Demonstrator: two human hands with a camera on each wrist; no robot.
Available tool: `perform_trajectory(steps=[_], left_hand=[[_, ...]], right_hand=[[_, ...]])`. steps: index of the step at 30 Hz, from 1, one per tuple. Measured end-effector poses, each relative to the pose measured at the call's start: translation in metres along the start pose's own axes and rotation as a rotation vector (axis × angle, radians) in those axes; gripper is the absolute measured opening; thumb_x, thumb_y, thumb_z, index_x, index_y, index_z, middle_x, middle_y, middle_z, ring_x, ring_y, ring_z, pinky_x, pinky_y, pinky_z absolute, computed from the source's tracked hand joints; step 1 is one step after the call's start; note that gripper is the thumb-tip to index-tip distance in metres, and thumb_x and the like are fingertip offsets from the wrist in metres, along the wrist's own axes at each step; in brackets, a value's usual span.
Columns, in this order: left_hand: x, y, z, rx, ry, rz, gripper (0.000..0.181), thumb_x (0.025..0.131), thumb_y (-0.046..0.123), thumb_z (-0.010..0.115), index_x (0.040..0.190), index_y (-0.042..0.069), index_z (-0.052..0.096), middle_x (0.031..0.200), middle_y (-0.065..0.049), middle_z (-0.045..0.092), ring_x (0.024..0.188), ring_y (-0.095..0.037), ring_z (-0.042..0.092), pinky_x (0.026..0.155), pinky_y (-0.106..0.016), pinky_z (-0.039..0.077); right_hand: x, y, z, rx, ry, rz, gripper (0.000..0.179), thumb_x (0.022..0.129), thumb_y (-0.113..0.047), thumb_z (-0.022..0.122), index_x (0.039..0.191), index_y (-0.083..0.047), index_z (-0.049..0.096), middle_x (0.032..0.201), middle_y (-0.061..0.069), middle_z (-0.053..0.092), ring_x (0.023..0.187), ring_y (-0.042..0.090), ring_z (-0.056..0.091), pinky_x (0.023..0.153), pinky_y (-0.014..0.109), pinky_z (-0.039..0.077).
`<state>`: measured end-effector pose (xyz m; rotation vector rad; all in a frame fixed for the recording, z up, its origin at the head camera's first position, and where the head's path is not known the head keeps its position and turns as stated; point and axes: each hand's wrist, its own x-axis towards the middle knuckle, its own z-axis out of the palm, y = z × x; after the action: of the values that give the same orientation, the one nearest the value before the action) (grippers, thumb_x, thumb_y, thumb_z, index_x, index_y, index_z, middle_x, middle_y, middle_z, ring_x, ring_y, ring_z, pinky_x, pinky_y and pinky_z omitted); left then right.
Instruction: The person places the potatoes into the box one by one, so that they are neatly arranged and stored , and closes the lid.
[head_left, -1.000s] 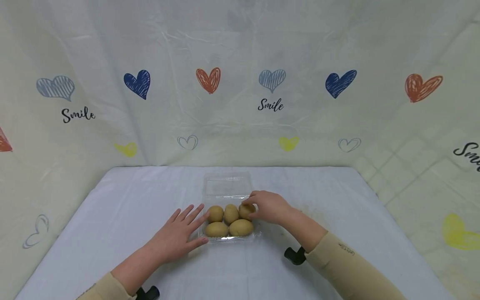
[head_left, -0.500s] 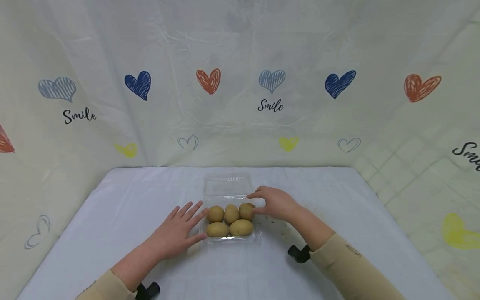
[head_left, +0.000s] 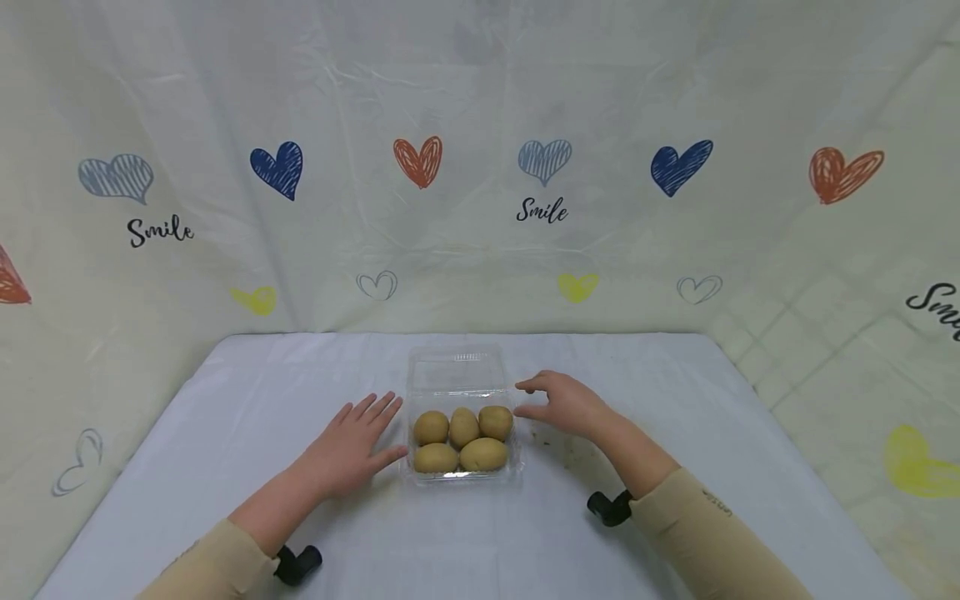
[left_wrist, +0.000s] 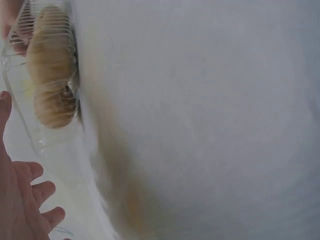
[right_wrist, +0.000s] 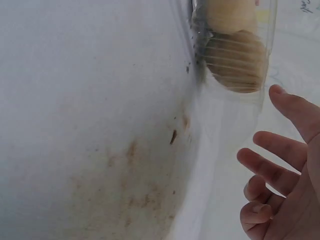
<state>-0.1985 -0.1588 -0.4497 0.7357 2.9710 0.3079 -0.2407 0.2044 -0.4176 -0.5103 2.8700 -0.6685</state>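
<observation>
Several yellow-brown potatoes (head_left: pixel 464 428) lie in a clear plastic clamshell box (head_left: pixel 457 372), two in the front row and the rest behind. Its lid is laid back, away from the person. Left of the box is my left hand (head_left: pixel 351 454), palm down with fingers spread and the thumb tip near the box's side. My right hand (head_left: pixel 564 405) hovers at the right, thumb and forefinger apart, close to the back-right potato (head_left: pixel 496 422). Both hands hold nothing. Through the ribbed wall, the right wrist view shows a darker potato (right_wrist: pixel 236 62) near the thumb.
A white cloth (head_left: pixel 465 542) covers the table. Brown dirt smears (right_wrist: pixel 132 155) and small crumbs mark it right of the box. A pale backdrop (head_left: pixel 480 100) printed with hearts stands behind the table. Each wrist carries a black camera mount (head_left: pixel 609 508).
My right hand has let go of the back-right potato and drawn back to the right. My left hand has shifted slightly left, off the box's edge.
</observation>
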Motion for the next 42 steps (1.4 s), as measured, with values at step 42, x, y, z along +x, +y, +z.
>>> perform_trajectory(steps=[42], left_hand=[[0.054, -0.022, -0.005, -0.164, 0.003, 0.014, 0.077, 0.101, 0.058, 0.044, 0.158, 0.010, 0.025, 0.159, -0.016, 0.030, 0.146, -0.039, 0.026, 0.116, -0.057, 0.022]], right_hand=[[0.031, 0.012, 0.006, 0.146, -0.043, -0.013, 0.056, 0.092, -0.045, 0.068, 0.137, -0.012, 0.060, 0.122, 0.004, 0.065, 0.100, 0.022, 0.056, 0.080, 0.038, 0.049]])
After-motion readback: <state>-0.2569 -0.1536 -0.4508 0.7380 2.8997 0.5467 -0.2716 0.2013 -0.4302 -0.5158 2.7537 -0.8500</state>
